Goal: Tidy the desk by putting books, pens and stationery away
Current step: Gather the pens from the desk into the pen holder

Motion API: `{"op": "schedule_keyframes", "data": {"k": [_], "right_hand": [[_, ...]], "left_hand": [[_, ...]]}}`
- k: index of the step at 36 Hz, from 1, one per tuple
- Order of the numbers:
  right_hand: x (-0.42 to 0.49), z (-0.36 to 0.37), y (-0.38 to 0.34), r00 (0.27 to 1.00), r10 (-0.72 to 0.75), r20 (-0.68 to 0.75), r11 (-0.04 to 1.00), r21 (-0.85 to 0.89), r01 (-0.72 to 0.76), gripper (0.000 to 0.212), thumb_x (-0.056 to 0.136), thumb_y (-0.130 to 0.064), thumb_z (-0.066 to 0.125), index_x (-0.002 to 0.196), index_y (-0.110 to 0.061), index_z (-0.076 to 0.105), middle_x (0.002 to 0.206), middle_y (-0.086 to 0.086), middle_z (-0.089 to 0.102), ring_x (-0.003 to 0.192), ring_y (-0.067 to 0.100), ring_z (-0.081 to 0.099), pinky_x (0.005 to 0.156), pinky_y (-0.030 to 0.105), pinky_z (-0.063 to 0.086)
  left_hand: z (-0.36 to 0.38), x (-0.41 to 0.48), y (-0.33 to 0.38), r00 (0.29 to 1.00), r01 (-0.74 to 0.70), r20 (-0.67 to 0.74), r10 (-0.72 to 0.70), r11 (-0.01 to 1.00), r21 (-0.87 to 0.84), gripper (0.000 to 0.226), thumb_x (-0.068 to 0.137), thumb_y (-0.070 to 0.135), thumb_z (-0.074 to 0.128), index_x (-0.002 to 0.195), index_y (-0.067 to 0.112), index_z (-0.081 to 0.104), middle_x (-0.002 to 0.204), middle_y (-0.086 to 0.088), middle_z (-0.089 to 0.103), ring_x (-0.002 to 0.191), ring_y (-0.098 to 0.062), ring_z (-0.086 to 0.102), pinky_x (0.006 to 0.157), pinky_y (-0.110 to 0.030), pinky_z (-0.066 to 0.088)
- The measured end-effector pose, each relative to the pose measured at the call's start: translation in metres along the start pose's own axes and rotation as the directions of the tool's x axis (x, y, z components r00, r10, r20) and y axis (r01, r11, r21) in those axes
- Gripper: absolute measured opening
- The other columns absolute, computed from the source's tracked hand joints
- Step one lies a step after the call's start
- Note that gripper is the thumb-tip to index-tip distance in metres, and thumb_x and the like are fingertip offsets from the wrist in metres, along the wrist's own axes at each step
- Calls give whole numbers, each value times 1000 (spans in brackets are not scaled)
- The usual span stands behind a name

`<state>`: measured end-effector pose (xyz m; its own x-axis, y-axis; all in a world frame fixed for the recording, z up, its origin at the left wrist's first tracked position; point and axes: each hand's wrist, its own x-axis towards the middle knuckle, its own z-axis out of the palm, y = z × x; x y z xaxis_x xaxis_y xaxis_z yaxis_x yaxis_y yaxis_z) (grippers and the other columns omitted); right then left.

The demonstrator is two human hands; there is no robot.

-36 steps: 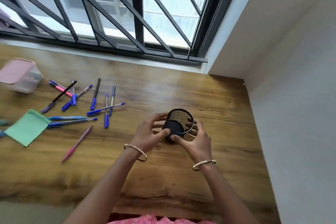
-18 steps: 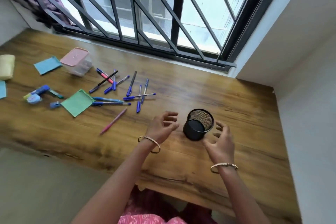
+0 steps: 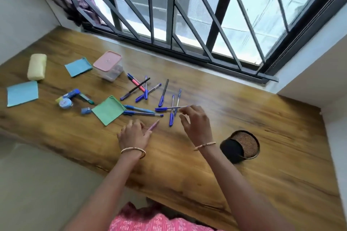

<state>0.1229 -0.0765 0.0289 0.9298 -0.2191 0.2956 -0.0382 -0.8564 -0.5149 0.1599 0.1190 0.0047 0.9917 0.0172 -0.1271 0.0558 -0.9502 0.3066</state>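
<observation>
A black mesh pen holder (image 3: 244, 145) stands on the wooden desk (image 3: 262, 118) to the right of my hands. Several blue pens (image 3: 163, 93) lie scattered in the middle, along with a black pen (image 3: 140, 85) and a pink-red pen (image 3: 138, 84). My left hand (image 3: 132, 134) has its fingers on the lower end of a pink pen (image 3: 155, 124) that lies on the desk. My right hand (image 3: 196, 121) hovers with its fingers loosely curled, fingertips at the end of a crosswise blue pen (image 3: 169, 108), nothing gripped.
Left of the pens lie a green sticky-note pad (image 3: 108, 110), two blue pads (image 3: 78, 66), a yellow roll (image 3: 37, 66), a pink-lidded clear box (image 3: 109, 65), a blue sharpener (image 3: 86, 110) and correction tape (image 3: 65, 102). A barred window (image 3: 187, 15) runs along the back.
Both hands have left the pen holder and moved left to the pens. My left hand has come down on the pink pen. The view has swung left.
</observation>
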Motion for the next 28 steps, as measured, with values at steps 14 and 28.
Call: {"op": "schedule_keyframes", "data": {"k": [14,28], "right_hand": [[72,67,4,975,81,207,966,-258,-26,19,85,-10,62,96,-14,76,96,9,68,100,34,56,77,38,42],[35,-7,-5,923,304,-234,945,196,-262,5,88,-13,67,92,-11,65,85,0,66,77,14,61,67,20,47]], "left_hand": [[-8,35,-11,972,-218,70,225,972,-88,21,86,42,66,99,26,60,92,8,71,86,-13,67,78,-33,53],[-63,45,43,651,430,552,521,346,-834,26,94,9,57,116,1,67,101,-23,70,88,-24,72,81,-31,59]]}}
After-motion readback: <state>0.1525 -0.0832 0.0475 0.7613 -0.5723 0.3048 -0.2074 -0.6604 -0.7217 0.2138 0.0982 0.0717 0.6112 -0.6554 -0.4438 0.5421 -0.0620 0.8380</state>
